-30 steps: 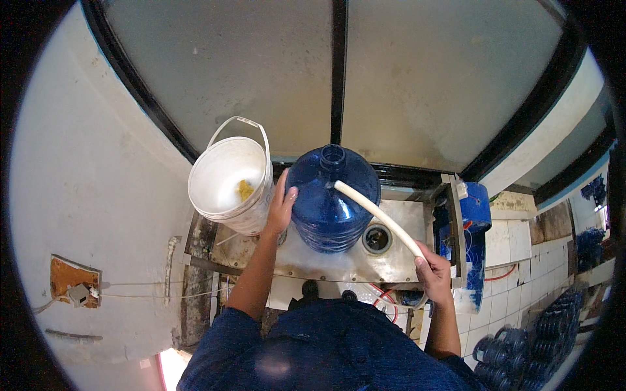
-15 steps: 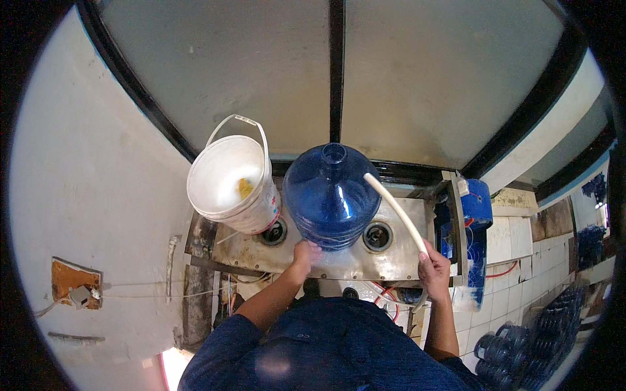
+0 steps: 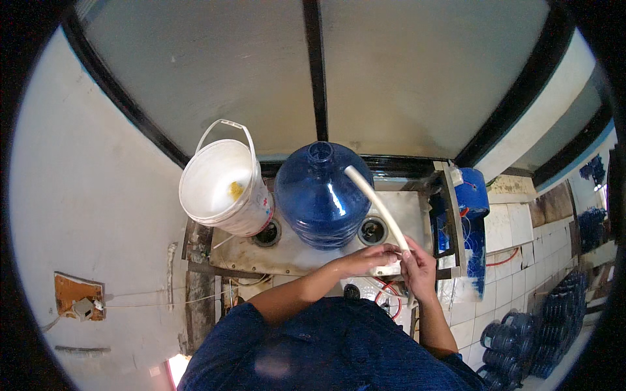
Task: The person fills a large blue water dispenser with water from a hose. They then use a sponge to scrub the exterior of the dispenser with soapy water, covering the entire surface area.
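A large blue water jug (image 3: pixel 324 202) stands upright on a metal counter (image 3: pixel 303 260), its open neck uncovered. My right hand (image 3: pixel 419 268) is wrapped round a cream-white hose (image 3: pixel 381 205), whose free end points up and to the left, in front of the jug's right side. Beside it, my left hand (image 3: pixel 370 260) reaches across with bent fingers, meeting the hose just at my right hand's grip; its fingertips are partly hidden there. To the jug's left, a white bucket (image 3: pixel 254 215) leans, with a yellow sponge-like piece (image 3: pixel 235 190) inside and its handle raised.
Two round dark openings flank the jug, the right one (image 3: pixel 373 231) near my hands. Frosted panes (image 3: pixel 424 78) with black frames rise behind the counter. A blue container (image 3: pixel 471 195) stands at the right. Several more jugs (image 3: pixel 505 339) are stacked on the lower right floor.
My left hand has left the jug's base and moved right to the hose. My right hand, still holding the hose, has shifted slightly left. The whole view has turned a little.
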Available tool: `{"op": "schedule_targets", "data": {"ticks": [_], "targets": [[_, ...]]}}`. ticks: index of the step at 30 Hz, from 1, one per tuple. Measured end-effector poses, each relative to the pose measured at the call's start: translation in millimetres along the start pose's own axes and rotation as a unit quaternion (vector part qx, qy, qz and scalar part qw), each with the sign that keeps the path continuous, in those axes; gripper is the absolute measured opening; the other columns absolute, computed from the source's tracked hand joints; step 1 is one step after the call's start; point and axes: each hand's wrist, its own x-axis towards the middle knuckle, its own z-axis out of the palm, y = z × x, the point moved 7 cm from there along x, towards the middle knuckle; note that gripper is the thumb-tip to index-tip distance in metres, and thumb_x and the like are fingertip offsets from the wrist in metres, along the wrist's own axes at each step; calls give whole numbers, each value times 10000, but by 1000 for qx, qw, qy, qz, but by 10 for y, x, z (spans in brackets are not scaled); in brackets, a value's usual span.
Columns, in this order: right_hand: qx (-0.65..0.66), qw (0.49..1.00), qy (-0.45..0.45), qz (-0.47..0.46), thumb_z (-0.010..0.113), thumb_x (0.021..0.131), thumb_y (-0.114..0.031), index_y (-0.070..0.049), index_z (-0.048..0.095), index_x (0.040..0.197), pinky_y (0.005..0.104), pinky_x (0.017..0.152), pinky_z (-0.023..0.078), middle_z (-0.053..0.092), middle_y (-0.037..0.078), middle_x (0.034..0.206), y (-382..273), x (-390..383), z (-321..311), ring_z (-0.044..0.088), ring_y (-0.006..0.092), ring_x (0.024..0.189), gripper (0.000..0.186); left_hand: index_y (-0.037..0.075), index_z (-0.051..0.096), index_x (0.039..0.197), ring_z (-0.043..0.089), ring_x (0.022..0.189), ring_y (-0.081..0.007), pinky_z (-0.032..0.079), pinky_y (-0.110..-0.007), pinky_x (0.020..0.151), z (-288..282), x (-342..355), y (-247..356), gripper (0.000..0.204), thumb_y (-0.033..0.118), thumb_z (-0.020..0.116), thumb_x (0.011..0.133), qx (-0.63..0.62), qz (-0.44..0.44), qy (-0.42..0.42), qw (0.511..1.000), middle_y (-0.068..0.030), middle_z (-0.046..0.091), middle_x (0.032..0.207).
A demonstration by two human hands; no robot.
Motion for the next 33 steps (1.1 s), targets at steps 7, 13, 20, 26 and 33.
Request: {"op": "schedule_targets", "data": {"ticks": [7,13,20,26,33], "targets": [[147,987,58,0,561,986,-99,-20,505,1466,305,938,462,659,100,1072,224,195,-259,594,156,1012,489,3,570,1328,591,1206,-220,440,-393,1086,517,323,-383,418,341,494,1093,49,8,-106,993,-130,647,1253],[-155,981,104,-61,566,1029,-217,8,480,1477,374,1079,424,580,212,1376,426,-21,-613,560,266,1266,508,-49,650,1093,701,938,-286,543,-440,877,408,733,-166,515,414,425,1102,162,84,93,979,-187,721,959],[-319,929,133,-135,504,1031,-121,12,311,1561,425,892,532,655,313,1164,783,-554,-472,681,426,1033,580,-7,589,1234,709,988,-263,555,-386,881,89,993,-91,588,536,435,1071,-28,-127,80,988,-203,722,1074],[-379,897,198,-110,497,1023,-61,36,452,1482,437,727,525,650,319,916,944,105,-734,670,394,763,471,21,517,1375,681,1047,-233,537,-370,898,-189,154,967,499,354,635,1022,288,5,221,932,-170,702,1179],[-485,864,131,47,525,997,-151,95,595,1272,542,802,540,666,359,1001,1432,1227,-1343,665,504,986,376,32,668,1252,646,1026,-196,506,-354,929,58,-2558,3289,349,206,686,951,461,170,532,690,-99,715,1088]]}}
